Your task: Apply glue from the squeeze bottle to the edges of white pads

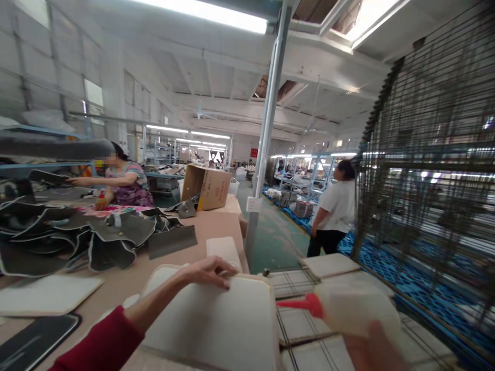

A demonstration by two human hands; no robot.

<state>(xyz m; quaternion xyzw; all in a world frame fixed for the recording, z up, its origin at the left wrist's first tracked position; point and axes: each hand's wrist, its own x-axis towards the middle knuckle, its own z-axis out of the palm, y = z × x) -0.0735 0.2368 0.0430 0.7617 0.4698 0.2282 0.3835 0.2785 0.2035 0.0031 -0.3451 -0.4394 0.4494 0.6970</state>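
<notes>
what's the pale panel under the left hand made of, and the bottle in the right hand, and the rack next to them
The panel looks like stiff board faced in matte off-white fabric or leather, with a raised seam along the edge; which one is unclear. The bottle in the right hand seems to be translucent soft plastic with a red plastic nozzle. The rack is thin dark metal wire. The left hand rests flat on the panel.

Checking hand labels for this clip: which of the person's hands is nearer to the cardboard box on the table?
Left. The left hand rests on a beige panel on the box's table; the right hand, holding a red-nozzled bottle, is off toward the wire rack.
</notes>
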